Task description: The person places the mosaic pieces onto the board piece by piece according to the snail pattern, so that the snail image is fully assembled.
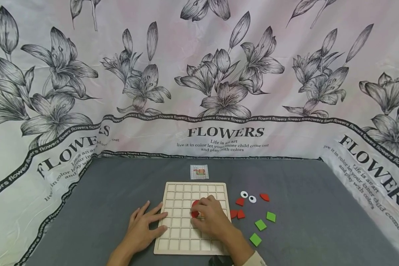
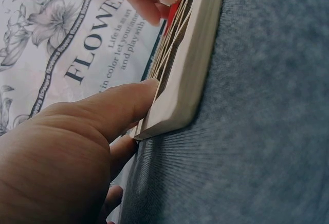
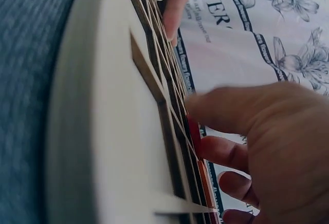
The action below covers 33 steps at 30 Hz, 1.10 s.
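A square wooden grid board (image 1: 184, 233) lies on the grey cloth. My left hand (image 1: 141, 229) has its fingers spread at the board's left edge, thumb and fingertips on the rim. Over the middle of the board, my right hand (image 1: 214, 218) pinches a small red piece (image 1: 194, 214) between thumb and index finger. The right wrist view shows this red piece (image 3: 194, 131) low at the grid cells. Another red piece (image 1: 195, 203) sits just behind it, and an orange piece (image 3: 204, 180) shows under the other fingers. The hand partly hides these pieces in the head view.
Right of the board lie several red quarter-round pieces (image 1: 240, 201), green squares (image 1: 261, 224) and two white eye discs (image 1: 244, 194). A small picture card (image 1: 199, 172) lies beyond the board. Flower-printed cloth (image 1: 226, 144) hangs behind and at both sides.
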Tool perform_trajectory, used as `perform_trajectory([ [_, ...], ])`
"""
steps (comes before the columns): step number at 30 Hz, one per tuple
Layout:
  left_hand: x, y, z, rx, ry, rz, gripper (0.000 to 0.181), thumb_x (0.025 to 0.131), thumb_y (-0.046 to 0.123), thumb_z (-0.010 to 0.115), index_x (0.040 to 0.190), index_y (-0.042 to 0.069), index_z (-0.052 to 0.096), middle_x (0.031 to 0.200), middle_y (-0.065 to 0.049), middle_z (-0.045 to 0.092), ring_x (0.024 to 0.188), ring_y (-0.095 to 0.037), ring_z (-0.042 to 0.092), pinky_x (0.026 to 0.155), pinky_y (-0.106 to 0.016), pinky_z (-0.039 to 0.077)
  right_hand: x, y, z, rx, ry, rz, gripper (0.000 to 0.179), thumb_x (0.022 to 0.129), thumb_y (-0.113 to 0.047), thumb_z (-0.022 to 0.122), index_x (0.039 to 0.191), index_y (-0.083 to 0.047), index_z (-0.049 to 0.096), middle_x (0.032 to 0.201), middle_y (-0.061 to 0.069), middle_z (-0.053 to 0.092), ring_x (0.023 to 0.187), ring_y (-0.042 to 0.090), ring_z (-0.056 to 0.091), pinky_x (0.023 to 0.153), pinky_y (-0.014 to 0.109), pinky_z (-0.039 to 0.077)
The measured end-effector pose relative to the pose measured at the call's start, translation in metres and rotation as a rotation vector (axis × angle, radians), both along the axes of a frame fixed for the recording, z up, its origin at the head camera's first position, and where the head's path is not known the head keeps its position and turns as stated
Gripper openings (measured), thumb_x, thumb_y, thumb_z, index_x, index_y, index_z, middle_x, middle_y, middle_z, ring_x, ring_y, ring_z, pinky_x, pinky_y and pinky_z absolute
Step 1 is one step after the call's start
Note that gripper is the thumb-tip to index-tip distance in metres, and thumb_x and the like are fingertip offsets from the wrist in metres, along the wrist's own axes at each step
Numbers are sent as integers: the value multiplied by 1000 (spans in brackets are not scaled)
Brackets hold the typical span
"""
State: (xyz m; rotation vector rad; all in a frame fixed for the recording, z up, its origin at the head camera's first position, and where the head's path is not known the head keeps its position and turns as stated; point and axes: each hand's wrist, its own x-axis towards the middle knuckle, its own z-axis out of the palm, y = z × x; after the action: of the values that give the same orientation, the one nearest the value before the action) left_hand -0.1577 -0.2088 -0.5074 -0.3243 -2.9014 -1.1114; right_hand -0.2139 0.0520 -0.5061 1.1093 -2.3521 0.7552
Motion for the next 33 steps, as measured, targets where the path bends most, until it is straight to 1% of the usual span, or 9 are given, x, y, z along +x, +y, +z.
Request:
perform_trajectory([
  [5,0,-1,0,-9,4,-1,41,84,37,75,122,22,70,144,0,47,141,-38,18,109,-60,4,0,-2,0,18,-3,-2,17,71,-8,81,84,-18,75,85,-6,62,74,13,45,64,28,40],
  [9,0,-2,-1,-13,6,0,41,84,37,75,122,22,70,144,0,47,141,-38,18,110,-59,4,-1,-2,0,7,-13,5,19,71,-5,81,87,-15,76,87,-5,64,75,15,47,64,29,42],
  [13,0,-2,-2,-18,3,-2,41,84,37,75,122,23,70,145,1,47,142,-38,18,110,-59,4,0,-1,-1,-5,-40,8,21,71,-2,80,88,-13,76,89,-3,65,76,15,48,66,30,43],
  [19,0,-1,-1,-3,17,-4,41,84,36,75,122,22,70,144,0,47,142,-37,18,110,-59,4,0,1,-1,-14,-92,-25,20,74,-3,80,90,-13,76,92,-4,64,80,15,49,69,31,44],
  [21,1,-1,-1,1,16,-7,40,84,36,75,122,22,70,144,0,47,141,-38,18,110,-59,4,1,2,-2,-28,-91,-31,20,73,-3,81,90,-13,76,91,-4,64,80,15,48,69,32,44],
  [26,2,0,0,3,8,-10,40,84,36,75,121,21,71,144,-1,47,141,-38,18,110,-59,4,1,2,-4,-58,-55,-38,22,70,-3,82,88,-13,76,88,-3,62,77,15,47,68,32,43],
  [29,1,0,1,3,7,-9,41,84,35,75,122,21,70,144,-1,47,141,-38,18,110,-59,3,1,3,-3,-64,-63,-36,21,71,-3,82,88,-13,76,87,-3,62,77,15,47,68,32,43],
  [33,0,1,2,-2,6,-5,41,84,35,75,122,20,70,144,-1,47,142,-38,17,109,-59,3,0,4,3,-78,-83,-40,18,73,-3,79,87,-14,76,86,-3,62,78,15,47,67,31,42],
])
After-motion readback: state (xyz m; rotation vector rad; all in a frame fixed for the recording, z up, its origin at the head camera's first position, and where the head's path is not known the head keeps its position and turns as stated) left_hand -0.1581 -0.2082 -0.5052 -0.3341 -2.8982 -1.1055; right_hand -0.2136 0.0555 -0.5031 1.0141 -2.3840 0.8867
